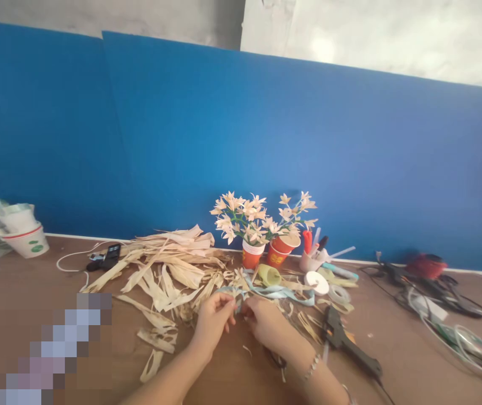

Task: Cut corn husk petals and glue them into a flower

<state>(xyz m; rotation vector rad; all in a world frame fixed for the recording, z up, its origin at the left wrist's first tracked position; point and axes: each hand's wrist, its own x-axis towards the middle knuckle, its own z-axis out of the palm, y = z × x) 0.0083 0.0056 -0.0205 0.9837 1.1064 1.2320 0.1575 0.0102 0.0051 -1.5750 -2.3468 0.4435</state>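
Observation:
My left hand [214,319] is closed in a pinch near the middle of the table. My right hand [263,319] faces it a short gap away, its fingers also pinched. What they hold is too small to make out. Pale, dried husk strips [184,271] lie in a heap beyond and left of my hands. Just past the fingertips runs a light blue ribbon [281,291]. To the right of my right wrist lies a black hot glue gun [348,344].
Pale artificial flowers [247,214] stand in red paper cups [251,257] near the blue partition [160,129]. A white tape roll [316,283] and a cup of pens [309,260] are nearby. Tangled cables [456,332] lie right; a white cup [27,241] stands far left.

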